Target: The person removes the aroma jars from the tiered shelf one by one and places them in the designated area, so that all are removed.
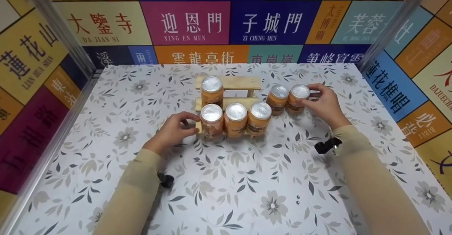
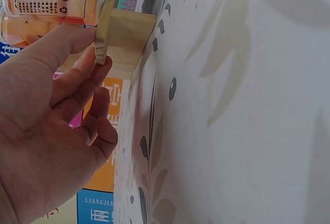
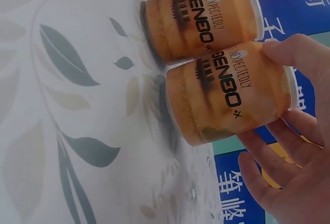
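A stepped wooden rack bears orange cans with silver lids. On its front step stand a left can, a middle can and a right can. Behind the left one, a further can sits a step higher. My left hand pinches the left end of the front step between thumb and fingers. To the right of the rack, my right hand grips an orange can near its lid. Close against it stands another orange can on the table.
A white tablecloth with grey leaves and flowers covers the table. Colourful panels with Chinese lettering rise at the back and both sides. Small black devices are worn at the wrists.
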`<action>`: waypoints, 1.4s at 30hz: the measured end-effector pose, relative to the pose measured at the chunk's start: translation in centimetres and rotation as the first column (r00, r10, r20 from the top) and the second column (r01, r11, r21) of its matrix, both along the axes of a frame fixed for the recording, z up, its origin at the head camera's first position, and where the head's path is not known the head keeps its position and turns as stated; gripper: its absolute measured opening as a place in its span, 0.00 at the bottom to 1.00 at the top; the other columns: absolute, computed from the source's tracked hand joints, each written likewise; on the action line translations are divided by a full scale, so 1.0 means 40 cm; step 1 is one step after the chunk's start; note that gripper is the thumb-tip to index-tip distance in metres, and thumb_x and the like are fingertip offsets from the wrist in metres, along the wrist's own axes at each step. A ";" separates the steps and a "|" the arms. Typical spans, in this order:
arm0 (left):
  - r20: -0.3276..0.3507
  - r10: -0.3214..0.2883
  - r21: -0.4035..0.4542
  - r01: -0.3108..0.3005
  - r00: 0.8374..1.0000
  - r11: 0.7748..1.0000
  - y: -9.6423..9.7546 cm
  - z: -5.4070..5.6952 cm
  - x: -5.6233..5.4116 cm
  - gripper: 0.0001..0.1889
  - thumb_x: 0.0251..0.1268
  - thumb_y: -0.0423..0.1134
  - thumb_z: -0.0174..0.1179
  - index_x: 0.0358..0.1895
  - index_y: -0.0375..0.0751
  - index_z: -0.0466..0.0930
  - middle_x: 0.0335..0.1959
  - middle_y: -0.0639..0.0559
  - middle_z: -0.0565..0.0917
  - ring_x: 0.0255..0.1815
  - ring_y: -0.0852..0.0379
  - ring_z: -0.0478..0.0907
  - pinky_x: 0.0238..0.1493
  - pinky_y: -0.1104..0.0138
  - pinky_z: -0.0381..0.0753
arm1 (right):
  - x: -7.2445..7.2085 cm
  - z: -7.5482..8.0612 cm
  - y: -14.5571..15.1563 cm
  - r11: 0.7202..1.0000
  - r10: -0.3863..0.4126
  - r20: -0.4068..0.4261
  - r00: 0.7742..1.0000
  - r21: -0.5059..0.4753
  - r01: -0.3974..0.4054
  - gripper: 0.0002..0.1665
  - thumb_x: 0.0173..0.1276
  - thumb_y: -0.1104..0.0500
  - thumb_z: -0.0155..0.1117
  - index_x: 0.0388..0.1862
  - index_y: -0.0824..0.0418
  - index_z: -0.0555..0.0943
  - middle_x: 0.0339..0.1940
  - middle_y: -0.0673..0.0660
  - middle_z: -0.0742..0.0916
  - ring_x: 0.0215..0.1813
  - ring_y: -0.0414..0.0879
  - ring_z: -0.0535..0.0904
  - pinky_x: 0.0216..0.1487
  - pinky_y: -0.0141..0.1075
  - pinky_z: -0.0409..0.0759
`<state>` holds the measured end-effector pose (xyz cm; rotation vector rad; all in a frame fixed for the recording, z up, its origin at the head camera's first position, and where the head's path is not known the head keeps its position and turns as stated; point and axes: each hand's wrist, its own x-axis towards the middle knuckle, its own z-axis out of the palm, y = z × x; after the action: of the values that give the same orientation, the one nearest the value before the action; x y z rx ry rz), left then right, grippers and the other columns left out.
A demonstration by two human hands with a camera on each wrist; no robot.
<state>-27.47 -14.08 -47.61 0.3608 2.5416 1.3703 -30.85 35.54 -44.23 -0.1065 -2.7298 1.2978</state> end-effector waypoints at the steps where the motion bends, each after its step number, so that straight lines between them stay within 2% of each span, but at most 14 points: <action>1: 0.001 0.002 0.000 -0.002 1.000 1.000 -0.002 0.001 0.000 0.18 0.63 0.37 0.70 0.57 0.46 0.84 0.57 0.48 0.84 0.54 0.48 0.78 0.55 0.57 0.76 | -0.001 -0.005 -0.001 1.000 0.004 -0.005 1.000 0.000 -0.004 0.38 0.65 0.51 0.76 0.70 0.60 0.74 0.67 0.62 0.80 0.63 0.55 0.80 0.54 0.31 0.79; 7: -0.010 0.007 -0.003 -0.007 1.000 1.000 0.004 -0.001 0.002 0.18 0.63 0.37 0.70 0.56 0.46 0.84 0.56 0.49 0.84 0.54 0.48 0.78 0.53 0.59 0.76 | 0.001 -0.005 0.000 1.000 0.005 0.029 1.000 -0.011 -0.005 0.42 0.65 0.48 0.77 0.72 0.60 0.72 0.69 0.63 0.79 0.65 0.55 0.79 0.49 0.25 0.77; 18: -0.007 0.010 -0.005 -0.010 1.000 1.000 0.002 -0.001 0.002 0.18 0.64 0.38 0.70 0.57 0.46 0.84 0.57 0.49 0.84 0.54 0.49 0.77 0.55 0.58 0.76 | -0.004 -0.002 0.008 0.999 0.037 0.055 0.998 0.016 -0.038 0.39 0.70 0.48 0.71 0.74 0.62 0.70 0.72 0.64 0.76 0.68 0.58 0.76 0.51 0.28 0.76; 21: -0.007 0.009 -0.002 -0.009 1.000 1.000 0.001 -0.002 0.002 0.18 0.64 0.38 0.70 0.57 0.46 0.84 0.57 0.49 0.84 0.54 0.49 0.77 0.53 0.59 0.75 | -0.003 0.000 0.009 0.999 0.040 0.076 0.996 0.016 -0.042 0.42 0.69 0.46 0.72 0.75 0.61 0.70 0.73 0.63 0.75 0.69 0.57 0.75 0.55 0.33 0.77; 24: -0.018 0.006 0.003 -0.006 1.000 1.000 0.001 -0.001 -0.001 0.18 0.63 0.38 0.70 0.56 0.45 0.84 0.56 0.48 0.85 0.52 0.49 0.76 0.51 0.60 0.75 | -0.001 0.004 0.009 0.998 0.056 0.079 0.995 0.007 -0.057 0.46 0.66 0.43 0.74 0.76 0.60 0.68 0.74 0.62 0.74 0.70 0.57 0.74 0.63 0.42 0.77; 27: -0.018 0.004 0.010 -0.004 1.000 1.000 0.000 0.000 -0.002 0.18 0.63 0.38 0.71 0.56 0.46 0.84 0.56 0.48 0.84 0.52 0.49 0.76 0.51 0.60 0.75 | 0.000 0.012 0.007 0.997 0.070 0.046 0.996 0.011 -0.071 0.49 0.64 0.42 0.76 0.77 0.59 0.67 0.75 0.63 0.74 0.72 0.59 0.72 0.69 0.52 0.72; 30: -0.012 0.006 0.011 -0.006 1.000 1.000 0.000 0.003 -0.002 0.18 0.63 0.38 0.71 0.56 0.47 0.84 0.56 0.49 0.84 0.52 0.49 0.76 0.51 0.60 0.75 | 0.001 0.024 -0.004 0.997 0.065 -0.010 0.998 0.036 -0.065 0.48 0.63 0.43 0.77 0.76 0.58 0.68 0.74 0.62 0.74 0.75 0.60 0.68 0.73 0.58 0.67; 34: -0.026 0.000 0.021 0.000 1.000 1.000 -0.001 0.002 -0.001 0.17 0.63 0.37 0.70 0.56 0.45 0.85 0.56 0.48 0.84 0.52 0.48 0.76 0.51 0.60 0.75 | 0.002 0.039 -0.027 0.994 0.073 -0.103 0.992 0.092 -0.063 0.44 0.62 0.46 0.79 0.73 0.58 0.72 0.74 0.61 0.76 0.78 0.60 0.65 0.76 0.59 0.63; 37: -0.036 -0.002 0.028 0.003 0.999 1.000 -0.001 0.000 0.000 0.17 0.64 0.37 0.70 0.56 0.44 0.85 0.56 0.47 0.85 0.52 0.48 0.76 0.51 0.60 0.74 | 0.004 0.048 -0.046 0.992 0.090 -0.141 0.986 0.106 -0.075 0.42 0.62 0.47 0.79 0.72 0.57 0.74 0.73 0.60 0.76 0.78 0.61 0.65 0.77 0.60 0.62; 42: -0.013 0.007 0.034 -0.007 1.000 0.999 0.000 0.000 -0.001 0.17 0.63 0.37 0.70 0.56 0.45 0.84 0.55 0.49 0.85 0.52 0.49 0.76 0.50 0.60 0.75 | 0.017 0.066 -0.082 0.995 0.089 -0.146 0.985 0.059 -0.081 0.39 0.64 0.46 0.77 0.71 0.56 0.75 0.73 0.58 0.76 0.78 0.59 0.65 0.77 0.59 0.62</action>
<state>-27.50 -14.09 -47.61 0.3682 2.5349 1.4199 -30.18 32.26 -41.60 0.1080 -2.6654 1.2000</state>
